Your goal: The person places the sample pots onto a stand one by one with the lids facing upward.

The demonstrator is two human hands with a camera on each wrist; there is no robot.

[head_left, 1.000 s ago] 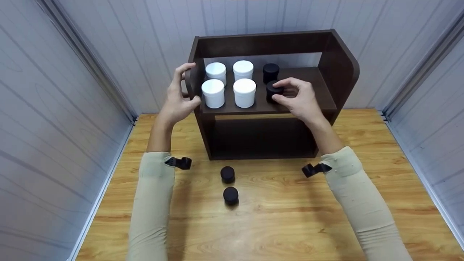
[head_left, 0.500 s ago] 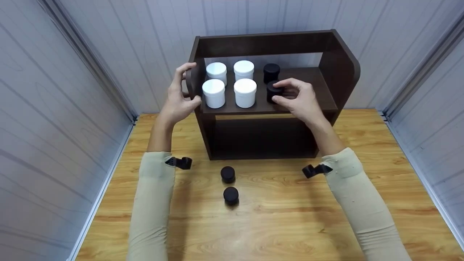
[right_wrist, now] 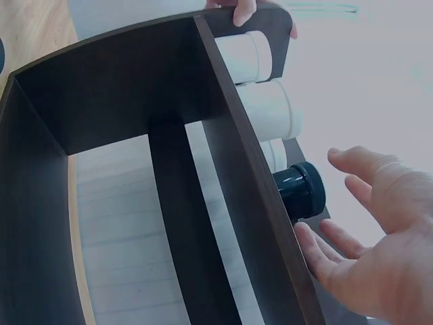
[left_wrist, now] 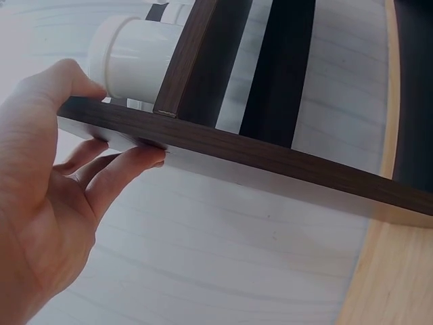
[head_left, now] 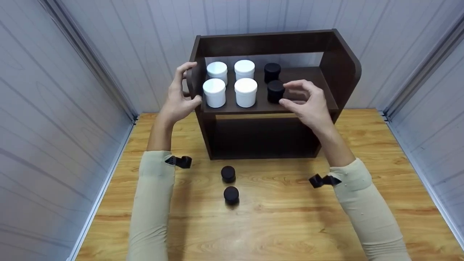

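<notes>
- Four white jars [head_left: 245, 92], smooth, cylindrical, flat-lidded, stand two by two on the left of the upper board of a dark wood-grain shelf [head_left: 340, 61].
- Two black jars on that board: rear one [head_left: 272, 72], front black jar [head_left: 276, 91] just right of the whites.
- Right hand [head_left: 308, 105] hovers beside the front black jar, fingers spread and relaxed, holding nothing.
- Left hand [head_left: 177, 98] grips the shelf's left side panel, thumb in front, fingers behind.
- Two more black jars [head_left: 228, 173] on the pale wooden table [head_left: 290, 224], before the shelf.

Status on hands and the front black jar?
Right hand open, just off the front black jar. Jar upright on shelf. Left hand grips shelf's side panel. Nothing blocking.
</notes>
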